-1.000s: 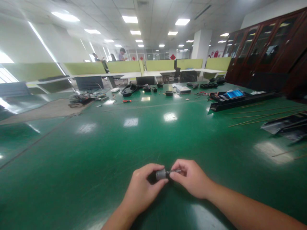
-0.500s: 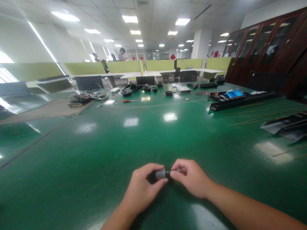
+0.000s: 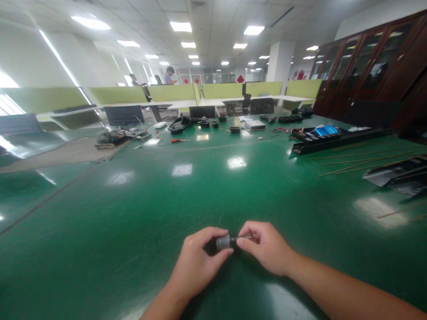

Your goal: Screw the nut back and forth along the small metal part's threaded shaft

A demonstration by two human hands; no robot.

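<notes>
A glossy green table (image 3: pixel 150 200) spreads across the foreground, marked with bright reflections (image 3: pixel 237 162). Past it stand dark chairs (image 3: pixel 122 115), white desks (image 3: pixel 180 104) and yellow-green partitions (image 3: pixel 223 90). Rectangular light panels (image 3: pixel 180 27) dot the pale tiled ceiling (image 3: pixel 220 13). Bright window openings (image 3: pixel 7 81) glare at the left; toward the right, a white pillar (image 3: pixel 279 61) stands near tall, dark reddish wooden cabinets (image 3: pixel 328 98) with glass doors (image 3: pixel 378 71).
</notes>
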